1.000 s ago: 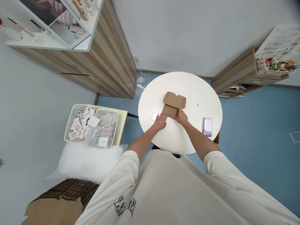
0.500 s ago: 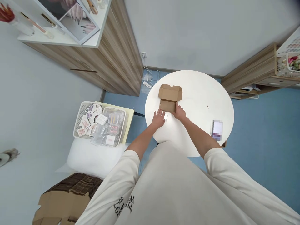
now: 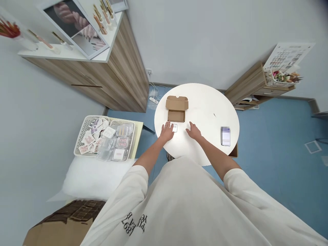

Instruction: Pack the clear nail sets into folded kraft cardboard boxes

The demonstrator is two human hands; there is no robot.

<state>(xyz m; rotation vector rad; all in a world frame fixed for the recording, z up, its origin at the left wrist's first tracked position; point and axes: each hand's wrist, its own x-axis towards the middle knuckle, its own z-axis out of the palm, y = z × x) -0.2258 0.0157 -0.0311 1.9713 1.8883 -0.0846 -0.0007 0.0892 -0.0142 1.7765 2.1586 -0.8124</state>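
Note:
An open brown cardboard box (image 3: 176, 116) stands on the round white table (image 3: 202, 102), its lid folded back away from me. My left hand (image 3: 166, 132) lies with fingers stretched out at the box's near left corner. Just right of those fingers, partly covered by them, is a small flat clear-and-white case (image 3: 175, 128); whether the fingertips touch it I cannot tell. To the right of the box, my right hand (image 3: 194, 131) hovers low over the tabletop or rests on it, fingers apart and holding nothing.
A phone (image 3: 226, 136) lies at the table's right side, and a small dark mark (image 3: 214, 115) is nearer the middle. To the left, white baskets (image 3: 80, 136) hold cards and clear plastic cases beside a white roll (image 3: 94, 177). Wooden cabinets (image 3: 128, 68) flank the wall.
My right hand has let go of the box's right side and moved away from it. My left hand stays close to the near left corner. The whole view has shifted slightly.

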